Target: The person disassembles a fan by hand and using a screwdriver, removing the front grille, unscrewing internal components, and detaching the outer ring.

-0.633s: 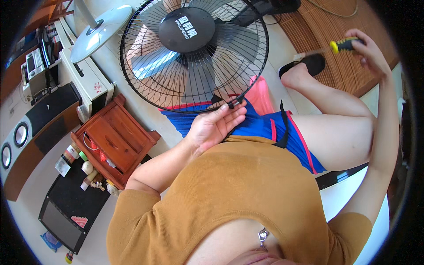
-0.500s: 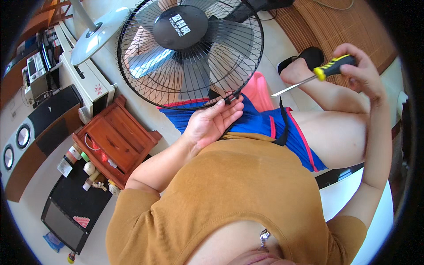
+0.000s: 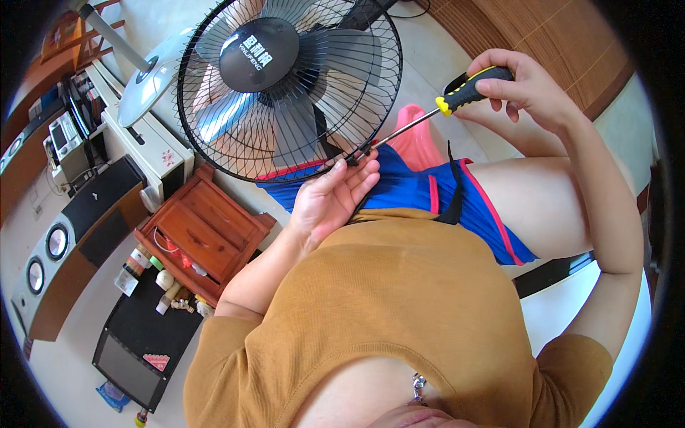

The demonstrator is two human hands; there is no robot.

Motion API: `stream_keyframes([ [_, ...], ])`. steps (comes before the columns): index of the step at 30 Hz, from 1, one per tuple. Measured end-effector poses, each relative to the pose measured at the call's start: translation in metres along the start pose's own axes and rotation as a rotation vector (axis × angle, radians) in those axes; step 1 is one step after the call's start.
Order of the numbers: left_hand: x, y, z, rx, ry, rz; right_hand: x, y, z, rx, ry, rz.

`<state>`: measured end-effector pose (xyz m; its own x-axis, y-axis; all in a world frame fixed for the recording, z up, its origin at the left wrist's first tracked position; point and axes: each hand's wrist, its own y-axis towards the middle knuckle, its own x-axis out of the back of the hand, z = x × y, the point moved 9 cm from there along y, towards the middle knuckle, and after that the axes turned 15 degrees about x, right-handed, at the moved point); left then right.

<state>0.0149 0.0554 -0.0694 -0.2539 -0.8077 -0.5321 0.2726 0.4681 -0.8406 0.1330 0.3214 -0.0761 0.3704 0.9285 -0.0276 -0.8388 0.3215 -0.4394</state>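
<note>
A black fan [image 3: 258, 53] with a wire guard fills the upper middle, above blue shorts [image 3: 457, 200]. My left hand [image 3: 332, 196] grips the guard's lower rim at a small black clip [image 3: 354, 158], thumb against it and fingers cupped beneath. My right hand [image 3: 531, 96] is closed around the yellow-and-black handle of a screwdriver [image 3: 414, 123], held to the right of the fan. Its metal shaft slopes down-left to the clip; whether the tip is seated there I cannot tell.
At left are a pale round base [image 3: 135, 100] with a pole, white units [image 3: 163, 167], a wooden cabinet [image 3: 203, 225], a long speaker [image 3: 78, 250] and a black glass top [image 3: 135, 335] with bottles. A bamboo mat [image 3: 535, 28] lies upper right, near pink fabric [image 3: 410, 118].
My right hand has swung down and left with the screwdriver, bringing its tip to the guard's lower rim. The fan appears slightly further left; my left hand still holds its rim.
</note>
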Motion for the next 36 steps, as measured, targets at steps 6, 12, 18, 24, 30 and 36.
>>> stream_keyframes([
  [6,0.001,-0.001,0.000,-0.004,-0.021,-0.006,-0.003,0.006,-0.001,0.019,0.000,0.025],
  [12,0.002,-0.001,-0.001,0.005,-0.011,-0.008,-0.002,0.011,-0.008,-0.055,-0.100,0.043],
  [18,0.002,-0.001,-0.001,0.002,0.005,0.008,-0.008,0.016,0.024,0.078,0.012,0.083],
  [24,0.000,0.000,0.000,0.014,0.028,0.020,-0.003,0.025,0.002,-0.022,-0.029,0.111],
  [30,0.000,0.000,0.000,0.023,0.021,0.010,0.004,0.023,0.008,0.197,0.123,-0.136],
  [36,0.000,0.000,0.000,0.019,0.020,0.008,-0.005,0.021,-0.030,-0.221,-0.097,0.101],
])
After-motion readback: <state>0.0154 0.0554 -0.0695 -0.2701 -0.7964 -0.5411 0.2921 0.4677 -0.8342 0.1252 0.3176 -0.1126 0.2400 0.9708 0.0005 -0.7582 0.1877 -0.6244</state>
